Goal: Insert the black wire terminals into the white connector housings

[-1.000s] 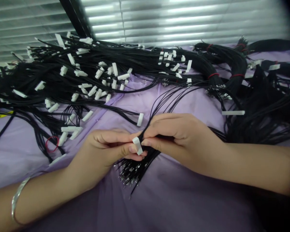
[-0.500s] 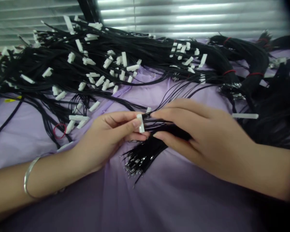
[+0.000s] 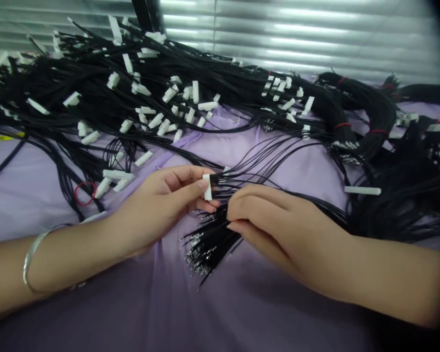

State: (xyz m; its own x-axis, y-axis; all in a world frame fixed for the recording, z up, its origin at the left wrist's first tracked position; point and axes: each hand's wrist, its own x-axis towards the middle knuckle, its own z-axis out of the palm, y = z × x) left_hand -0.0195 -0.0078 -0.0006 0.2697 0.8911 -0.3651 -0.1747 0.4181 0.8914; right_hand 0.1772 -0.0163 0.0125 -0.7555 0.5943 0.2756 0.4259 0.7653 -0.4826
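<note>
My left hand point(image 3: 176, 193) pinches a small white connector housing point(image 3: 207, 187) between thumb and fingers, held upright. Several thin black wires point(image 3: 249, 159) run from the housing's right side back towards the right. Close to its right, my right hand point(image 3: 271, 225) has thumb and forefinger drawn together over a loose bundle of black wires point(image 3: 220, 234). What lies between those fingertips is hidden. Bare metal terminals point(image 3: 200, 254) tip the bundle's near ends, which fan out below the two hands.
A purple cloth point(image 3: 190, 303) covers the table. Across the back lies a heap of black wires with white connectors point(image 3: 161, 105). Bundles tied with red bands point(image 3: 377, 131) are at the right, near a white strip point(image 3: 363, 190). A red rubber band point(image 3: 85, 193) lies left, before window blinds point(image 3: 297, 29).
My right hand has moved down and away from the connector to the loose wire bundle, and its fingers have closed together. My left hand still holds the connector, slightly further left.
</note>
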